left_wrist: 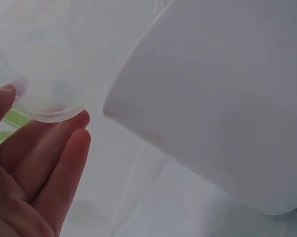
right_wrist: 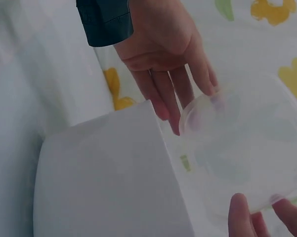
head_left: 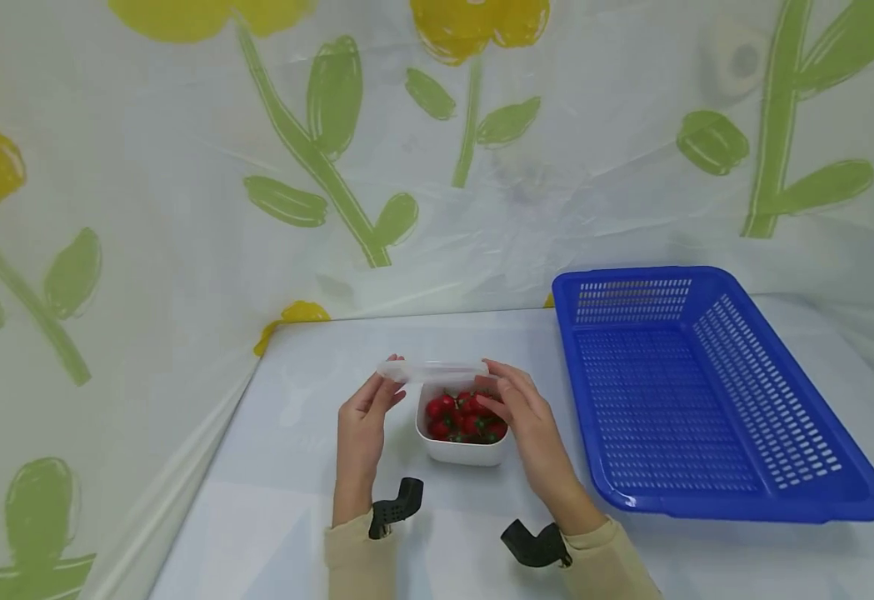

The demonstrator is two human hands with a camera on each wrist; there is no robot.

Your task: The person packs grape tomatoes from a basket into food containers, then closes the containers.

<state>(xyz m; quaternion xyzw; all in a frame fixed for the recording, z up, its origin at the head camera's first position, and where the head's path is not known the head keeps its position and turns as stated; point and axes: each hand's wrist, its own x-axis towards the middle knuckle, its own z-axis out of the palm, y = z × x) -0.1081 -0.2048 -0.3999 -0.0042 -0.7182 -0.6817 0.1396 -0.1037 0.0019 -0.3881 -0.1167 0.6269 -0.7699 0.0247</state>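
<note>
A clear plastic lid (head_left: 432,371) is held tilted above the back of a white container (head_left: 465,454). My left hand (head_left: 365,421) pinches its left edge between thumb and fingers, as the left wrist view also shows on the lid (left_wrist: 44,94). At the opposite edge, the thumb and fingers of my right hand (head_left: 530,425) grip the lid (right_wrist: 247,148). Inside the container lie several small red fruits (head_left: 455,414) with green tops, their exact kind too small to tell. In the right wrist view the container's plain wall (right_wrist: 108,173) stands below the lid, apart from it.
A large blue perforated plastic basket (head_left: 665,400) stands on the white table (head_left: 279,467) to the right of the container. Behind the table hangs a white sheet (head_left: 579,167) printed with yellow flowers and green leaves. A black camera mount sits on each wrist.
</note>
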